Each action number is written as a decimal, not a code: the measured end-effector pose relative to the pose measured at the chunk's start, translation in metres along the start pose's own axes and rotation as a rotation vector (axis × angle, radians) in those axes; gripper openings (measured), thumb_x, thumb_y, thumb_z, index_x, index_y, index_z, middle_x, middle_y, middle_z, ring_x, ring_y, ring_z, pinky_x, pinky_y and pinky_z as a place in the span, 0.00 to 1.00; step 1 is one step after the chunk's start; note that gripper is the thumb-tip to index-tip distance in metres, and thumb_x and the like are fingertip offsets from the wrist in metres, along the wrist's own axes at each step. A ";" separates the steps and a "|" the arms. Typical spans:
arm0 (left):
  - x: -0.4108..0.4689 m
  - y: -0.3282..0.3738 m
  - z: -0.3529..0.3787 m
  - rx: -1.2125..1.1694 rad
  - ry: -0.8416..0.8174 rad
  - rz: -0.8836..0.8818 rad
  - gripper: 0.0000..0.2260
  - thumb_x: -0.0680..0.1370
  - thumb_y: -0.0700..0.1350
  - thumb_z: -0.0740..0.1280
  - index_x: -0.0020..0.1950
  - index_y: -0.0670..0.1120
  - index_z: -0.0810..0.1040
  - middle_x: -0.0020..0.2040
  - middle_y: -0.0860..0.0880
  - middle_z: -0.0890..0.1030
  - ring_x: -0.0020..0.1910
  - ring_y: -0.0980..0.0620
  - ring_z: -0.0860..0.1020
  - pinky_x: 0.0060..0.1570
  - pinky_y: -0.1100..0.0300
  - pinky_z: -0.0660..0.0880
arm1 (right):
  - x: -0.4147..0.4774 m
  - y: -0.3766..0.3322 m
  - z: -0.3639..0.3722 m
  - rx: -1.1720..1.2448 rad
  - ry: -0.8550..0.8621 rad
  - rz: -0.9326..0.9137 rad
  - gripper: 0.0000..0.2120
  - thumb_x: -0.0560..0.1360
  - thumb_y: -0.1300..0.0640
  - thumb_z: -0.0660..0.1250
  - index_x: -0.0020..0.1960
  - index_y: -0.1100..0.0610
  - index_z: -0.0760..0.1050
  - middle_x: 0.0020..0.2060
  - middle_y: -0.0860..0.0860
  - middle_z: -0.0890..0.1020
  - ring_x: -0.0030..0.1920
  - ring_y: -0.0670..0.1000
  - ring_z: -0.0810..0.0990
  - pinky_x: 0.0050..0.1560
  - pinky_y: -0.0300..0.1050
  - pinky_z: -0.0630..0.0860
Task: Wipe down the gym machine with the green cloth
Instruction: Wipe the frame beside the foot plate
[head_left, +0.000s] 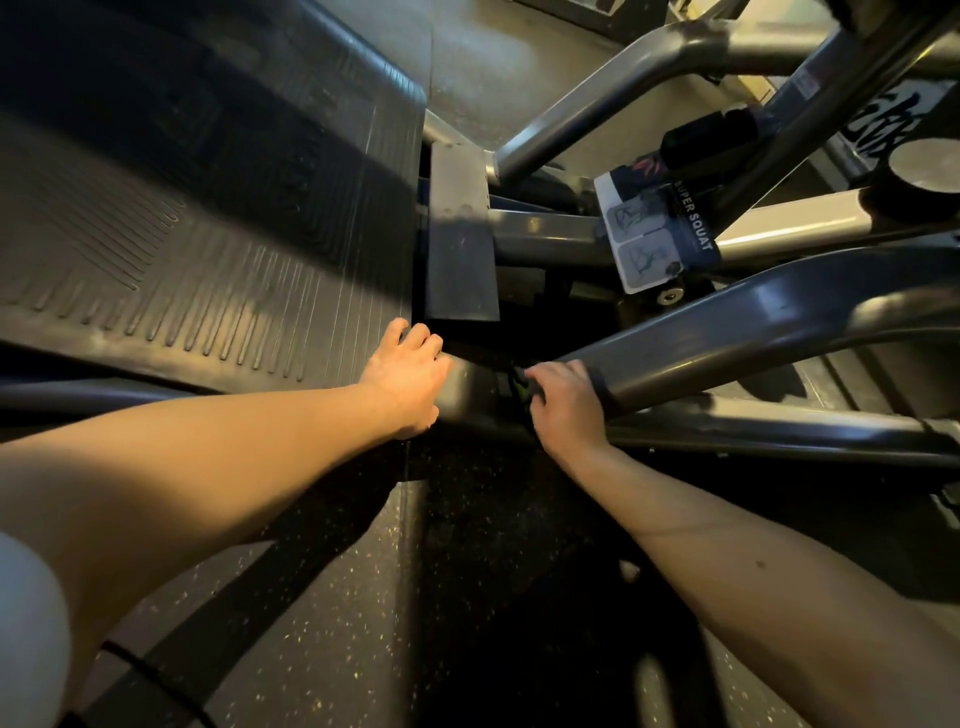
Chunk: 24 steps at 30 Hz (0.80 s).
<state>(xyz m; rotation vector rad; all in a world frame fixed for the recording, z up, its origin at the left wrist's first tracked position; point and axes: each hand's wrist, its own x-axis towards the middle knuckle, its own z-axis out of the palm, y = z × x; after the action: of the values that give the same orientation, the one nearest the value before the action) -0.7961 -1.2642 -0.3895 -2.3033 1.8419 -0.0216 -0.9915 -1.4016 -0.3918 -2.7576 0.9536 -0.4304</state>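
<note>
Speckled rubber flooring (332, 597) lies under the Super Squat machine (654, 234); our right hand (566, 405) clutches the green cloth (519, 387), mostly hidden beneath the fingers, against the dark frame tube (701, 332) to rub it; our left hand (405, 376) curls over the same tube beside the ribbed footplate (208, 234), seemingly bracing us.

- I get one view only, from the head-worn camera, facing forward and steeply down along both forearms.
- It sits close to the gym machine (727, 322): left hand (405, 374) and right hand (563, 402) land mid-frame, footplate (208, 234) upper left, floor (467, 519) along the bottom.
- The wide-angle lens also takes in the machine's far tubes.
</note>
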 end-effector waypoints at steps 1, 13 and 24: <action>-0.001 -0.001 0.001 -0.008 -0.001 -0.013 0.27 0.76 0.61 0.67 0.71 0.49 0.72 0.70 0.46 0.71 0.71 0.43 0.65 0.74 0.43 0.56 | 0.003 0.000 0.002 -0.002 -0.027 0.032 0.15 0.78 0.64 0.67 0.64 0.55 0.79 0.60 0.50 0.79 0.63 0.49 0.74 0.65 0.47 0.73; 0.000 0.000 0.004 -0.087 0.025 -0.044 0.28 0.76 0.62 0.68 0.71 0.48 0.72 0.70 0.47 0.71 0.72 0.44 0.66 0.75 0.43 0.56 | 0.023 -0.024 0.050 0.263 -0.085 0.374 0.18 0.81 0.60 0.66 0.70 0.52 0.76 0.64 0.53 0.77 0.62 0.50 0.77 0.63 0.39 0.69; 0.003 0.002 0.006 -0.067 0.013 -0.050 0.30 0.76 0.63 0.67 0.73 0.48 0.70 0.71 0.47 0.70 0.72 0.43 0.66 0.76 0.43 0.56 | 0.026 -0.026 0.061 0.347 -0.058 0.339 0.19 0.80 0.66 0.65 0.69 0.54 0.77 0.64 0.51 0.81 0.65 0.49 0.77 0.65 0.38 0.69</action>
<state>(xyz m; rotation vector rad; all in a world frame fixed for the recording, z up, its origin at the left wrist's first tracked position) -0.7965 -1.2664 -0.3959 -2.3990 1.8180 0.0174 -0.9370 -1.3931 -0.4365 -2.2361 1.1779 -0.4096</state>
